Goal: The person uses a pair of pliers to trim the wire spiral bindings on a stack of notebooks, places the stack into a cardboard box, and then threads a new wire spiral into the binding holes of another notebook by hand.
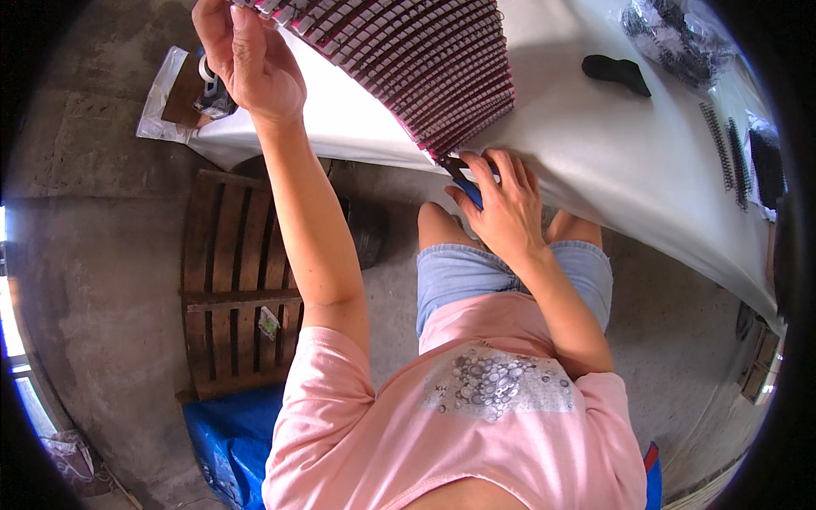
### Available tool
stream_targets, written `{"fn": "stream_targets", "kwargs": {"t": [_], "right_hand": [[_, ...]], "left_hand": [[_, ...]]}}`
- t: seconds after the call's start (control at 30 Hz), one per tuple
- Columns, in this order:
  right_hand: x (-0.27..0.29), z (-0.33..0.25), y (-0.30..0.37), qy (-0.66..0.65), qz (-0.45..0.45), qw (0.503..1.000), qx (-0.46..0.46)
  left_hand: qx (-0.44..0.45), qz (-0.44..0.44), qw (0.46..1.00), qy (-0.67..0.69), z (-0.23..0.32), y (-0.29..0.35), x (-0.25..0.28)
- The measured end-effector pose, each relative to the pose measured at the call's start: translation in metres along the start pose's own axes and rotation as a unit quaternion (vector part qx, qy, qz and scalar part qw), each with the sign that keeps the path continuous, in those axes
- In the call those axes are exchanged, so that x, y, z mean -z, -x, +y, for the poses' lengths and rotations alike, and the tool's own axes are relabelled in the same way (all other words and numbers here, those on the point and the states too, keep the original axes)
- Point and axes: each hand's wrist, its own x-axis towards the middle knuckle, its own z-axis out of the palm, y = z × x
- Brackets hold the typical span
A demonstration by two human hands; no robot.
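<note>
A wide stack with rows of white and dark red strips (408, 64) lies across the table's near edge. It looks like overlapping spiral-bound pads, though I cannot be sure. My left hand (255, 68) is at the stack's far left end, thumb and fingers closed on its edge; the fingertips run out at the top of the picture. At the stack's near corner, my right hand (507, 200) grips a pair of pliers (466, 184) with blue handles. The dark jaws touch or nearly touch that corner; whether they are closed on a wire cannot be made out.
The table (561, 127) has a pale, shiny cover. On it lie a black curved object (615, 73), black wire coils (725, 153) and a clear bag of black coils (676, 38). A box with tape (189, 98) is at the left. A wooden pallet (238, 280) and blue sheeting (229, 442) stand below.
</note>
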Motion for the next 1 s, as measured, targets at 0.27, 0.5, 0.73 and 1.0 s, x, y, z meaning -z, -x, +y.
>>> {"fn": "stream_targets", "kwargs": {"t": [0.27,0.5,0.73,1.0], "right_hand": [[-0.005,0.005,-0.001,-0.055,-0.031,0.998,-0.016],[0.013,0.014,-0.022,-0.538,-0.300,0.703,-0.357],[0.012,0.004,-0.007,-0.201,-0.124,0.965,-0.116],[0.005,0.006,0.006,0.066,0.001,0.998,0.019]], "left_hand": [[-0.012,-0.002,1.000,0.005,0.000,0.000,-0.003],[0.008,0.010,1.000,0.000,0.001,0.000,-0.004],[0.018,-0.013,1.000,0.002,0.004,-0.002,0.000],[0.008,0.007,1.000,0.017,0.002,0.000,-0.004]]}}
